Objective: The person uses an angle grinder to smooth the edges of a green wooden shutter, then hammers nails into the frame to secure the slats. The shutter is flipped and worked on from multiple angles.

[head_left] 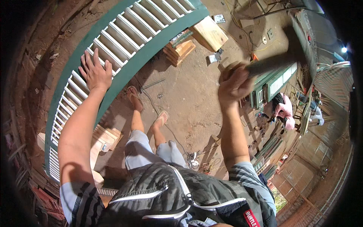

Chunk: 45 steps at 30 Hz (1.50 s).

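A long panel (141,56) with a dark green frame and rows of white slats sweeps from the top edge down the left side of the frame, its straight edges bowed by the lens. The left hand (96,72), at upper left, lies on it with fingers spread over slats and green rail. The right hand (236,83), right of centre, is raised and curled tightly around a dark, hammer-like tool (272,63).

The tool is blurred, so its head is hard to make out. The left forearm covers part of the panel, and the top edge cuts off its upper end.

Stacked wooden blocks (179,51) and a pale timber (210,33) sit beside the panel at upper centre; more pale wood (109,138) lies at lower left. A thin cable (172,132) crosses the brown ground (196,102) near the wearer's sandalled feet. At right, a person in pink (285,109) bends low near another green-and-white slatted piece (279,84).
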Each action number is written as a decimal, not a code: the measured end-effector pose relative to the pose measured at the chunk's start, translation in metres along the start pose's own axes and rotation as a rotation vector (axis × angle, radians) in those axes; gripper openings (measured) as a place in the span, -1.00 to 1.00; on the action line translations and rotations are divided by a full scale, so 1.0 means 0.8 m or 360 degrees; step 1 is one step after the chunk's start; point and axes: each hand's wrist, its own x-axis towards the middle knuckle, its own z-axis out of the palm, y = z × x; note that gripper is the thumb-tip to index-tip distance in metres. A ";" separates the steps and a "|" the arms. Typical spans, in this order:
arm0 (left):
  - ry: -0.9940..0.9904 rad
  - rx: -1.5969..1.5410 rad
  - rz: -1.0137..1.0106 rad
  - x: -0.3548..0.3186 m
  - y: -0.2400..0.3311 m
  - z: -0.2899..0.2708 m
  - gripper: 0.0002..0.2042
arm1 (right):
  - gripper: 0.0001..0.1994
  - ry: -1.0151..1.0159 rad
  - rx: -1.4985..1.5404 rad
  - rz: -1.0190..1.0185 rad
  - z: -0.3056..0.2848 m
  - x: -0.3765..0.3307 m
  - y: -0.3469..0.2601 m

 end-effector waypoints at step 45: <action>-0.0210 0.0022 -0.0011 0.020 0.004 -0.011 -0.31 | -0.65 0.0640 0.0756 0.2401 0.037 -0.282 0.066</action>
